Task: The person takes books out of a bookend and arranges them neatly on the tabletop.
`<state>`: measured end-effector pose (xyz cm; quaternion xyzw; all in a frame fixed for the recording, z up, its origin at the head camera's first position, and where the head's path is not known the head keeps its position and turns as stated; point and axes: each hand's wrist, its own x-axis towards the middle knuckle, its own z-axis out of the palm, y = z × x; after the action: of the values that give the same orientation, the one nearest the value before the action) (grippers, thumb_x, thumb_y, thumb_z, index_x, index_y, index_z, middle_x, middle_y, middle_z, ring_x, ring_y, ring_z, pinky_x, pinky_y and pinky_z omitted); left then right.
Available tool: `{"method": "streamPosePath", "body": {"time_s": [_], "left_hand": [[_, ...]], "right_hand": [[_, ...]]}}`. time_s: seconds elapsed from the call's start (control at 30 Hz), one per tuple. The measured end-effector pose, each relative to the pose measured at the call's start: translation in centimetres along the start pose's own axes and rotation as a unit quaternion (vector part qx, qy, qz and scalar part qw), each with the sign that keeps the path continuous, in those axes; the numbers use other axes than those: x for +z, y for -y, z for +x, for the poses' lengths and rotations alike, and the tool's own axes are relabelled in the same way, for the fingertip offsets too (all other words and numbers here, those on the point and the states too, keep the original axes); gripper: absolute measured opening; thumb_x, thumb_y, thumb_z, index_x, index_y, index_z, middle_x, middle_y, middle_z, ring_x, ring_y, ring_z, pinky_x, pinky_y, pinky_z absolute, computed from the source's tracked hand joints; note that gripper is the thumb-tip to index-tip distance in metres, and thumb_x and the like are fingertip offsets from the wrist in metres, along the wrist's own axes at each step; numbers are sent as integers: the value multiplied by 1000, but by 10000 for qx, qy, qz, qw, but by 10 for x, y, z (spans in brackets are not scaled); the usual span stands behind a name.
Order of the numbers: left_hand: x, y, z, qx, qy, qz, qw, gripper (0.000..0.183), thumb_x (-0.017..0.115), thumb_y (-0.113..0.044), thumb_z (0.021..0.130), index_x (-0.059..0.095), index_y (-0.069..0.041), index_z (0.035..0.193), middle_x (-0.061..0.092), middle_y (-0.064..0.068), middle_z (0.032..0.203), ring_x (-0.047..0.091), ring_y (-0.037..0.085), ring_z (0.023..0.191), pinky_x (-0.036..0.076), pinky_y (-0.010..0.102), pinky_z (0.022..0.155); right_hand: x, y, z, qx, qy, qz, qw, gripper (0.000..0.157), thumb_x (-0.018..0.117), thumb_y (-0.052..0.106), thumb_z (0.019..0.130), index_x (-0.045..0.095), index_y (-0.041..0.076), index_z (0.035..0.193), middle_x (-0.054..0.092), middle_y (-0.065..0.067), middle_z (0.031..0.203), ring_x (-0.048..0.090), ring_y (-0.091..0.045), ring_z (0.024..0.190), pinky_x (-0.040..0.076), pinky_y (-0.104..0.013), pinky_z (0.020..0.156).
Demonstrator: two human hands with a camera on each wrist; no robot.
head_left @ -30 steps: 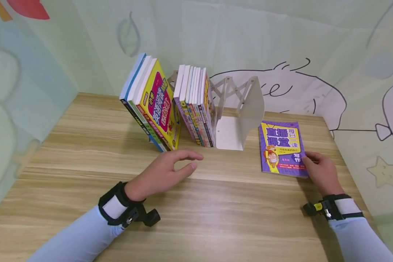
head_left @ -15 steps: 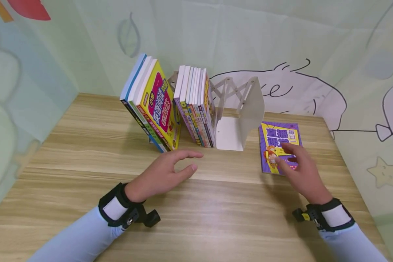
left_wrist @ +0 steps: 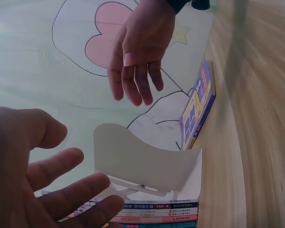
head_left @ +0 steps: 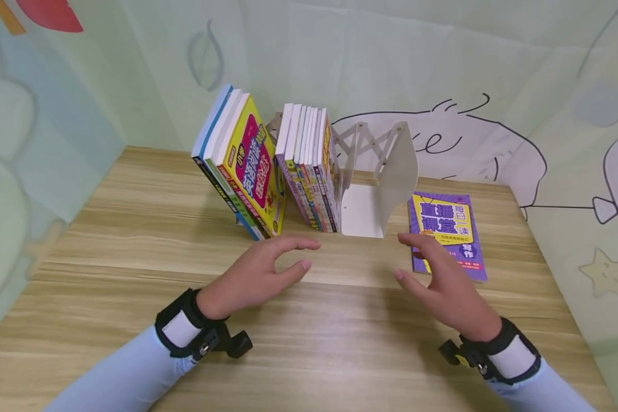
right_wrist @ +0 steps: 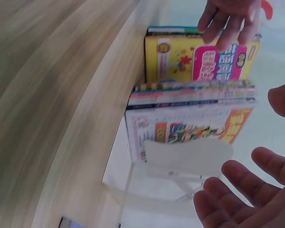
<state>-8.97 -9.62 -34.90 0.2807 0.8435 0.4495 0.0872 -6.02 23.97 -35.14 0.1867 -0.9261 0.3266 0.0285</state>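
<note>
A purple and yellow book point(head_left: 445, 214) lies flat on the table at the right, cover up. My right hand point(head_left: 445, 286) hovers over its lower left part and the table beside it, fingers relaxed and holding nothing. My left hand point(head_left: 254, 274) hangs in front of the upright books, fingers loosely extended and empty. Behind it, a group of large books point(head_left: 254, 171) with a yellow front cover leans left in the white metal bookend rack point(head_left: 399, 171). Several thinner books point(head_left: 309, 171) stand in the rack's middle section. In the left wrist view both hands show spread, empty fingers.
The wooden table point(head_left: 340, 355) runs up to a wall covering point(head_left: 309, 57) with cartoon drawings at the back and both sides. Between the thin books and the rack's right end plate, the white base plate point(head_left: 363, 212) is bare.
My right hand has let go of the purple book's right edge, lifted and moved left across it. The book lies in about the same place. My left hand stays almost still.
</note>
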Motion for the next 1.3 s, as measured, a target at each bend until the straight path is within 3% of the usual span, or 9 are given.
{"method": "streamPosePath", "body": {"time_s": [0.2, 0.5, 0.77, 0.9, 1.1, 1.2, 1.3], "left_hand": [[0, -1, -1, -64, -16, 88, 9999, 37, 60, -29, 100, 61, -19, 136, 60, -5, 140, 51, 16, 135, 43, 45, 112], [2, -2, -3, 61, -15, 191, 9998, 37, 59, -31, 101, 61, -20, 137, 60, -5, 140, 51, 16, 135, 43, 46, 112], [2, -8, 1, 446, -289, 815, 9953, 40, 59, -31, 101, 59, -18, 139, 57, -2, 144, 50, 17, 136, 44, 43, 111], [-4, -15, 11, 881, -805, 1320, 9840, 45, 61, -27, 98, 56, -13, 141, 49, 6, 150, 45, 23, 140, 41, 47, 114], [-15, -29, 35, 1738, -1513, 2043, 9514, 49, 61, -26, 96, 55, -5, 140, 49, 13, 150, 39, 30, 144, 31, 49, 120], [-21, -36, 46, 1884, -1623, 2233, 9425, 50, 59, -28, 97, 54, -5, 142, 50, 13, 150, 37, 31, 146, 28, 50, 121], [-27, -41, 56, 1796, -1665, 2400, 9394, 52, 57, -29, 97, 52, -6, 144, 50, 13, 150, 34, 31, 148, 25, 53, 122]], "right_hand": [[5, 9, 0, -374, -42, -127, 9992, 58, 73, 21, 92, 47, 15, 144, 54, -3, 142, 52, -18, 123, 50, -37, 96], [8, 21, -3, -513, 265, -193, 9981, 59, 73, 25, 92, 47, 17, 145, 54, 0, 141, 51, -19, 130, 49, -48, 105], [11, 22, -7, -575, 354, -308, 9972, 55, 69, 32, 95, 50, 19, 145, 55, 0, 140, 53, -19, 129, 50, -49, 103], [12, 20, -8, -505, 446, -294, 9973, 54, 68, 35, 96, 51, 19, 144, 56, 1, 139, 54, -19, 128, 50, -49, 103], [13, 17, -9, -434, 569, -266, 9971, 52, 66, 36, 97, 51, 19, 144, 56, 0, 140, 54, -20, 128, 50, -50, 103], [15, 16, -9, -480, 575, -294, 9968, 52, 67, 35, 96, 52, 20, 144, 56, 0, 139, 54, -20, 128, 50, -49, 103], [16, 15, -8, -500, 556, -332, 9966, 52, 68, 33, 96, 52, 21, 144, 56, 1, 139, 54, -19, 129, 50, -48, 104]]}}
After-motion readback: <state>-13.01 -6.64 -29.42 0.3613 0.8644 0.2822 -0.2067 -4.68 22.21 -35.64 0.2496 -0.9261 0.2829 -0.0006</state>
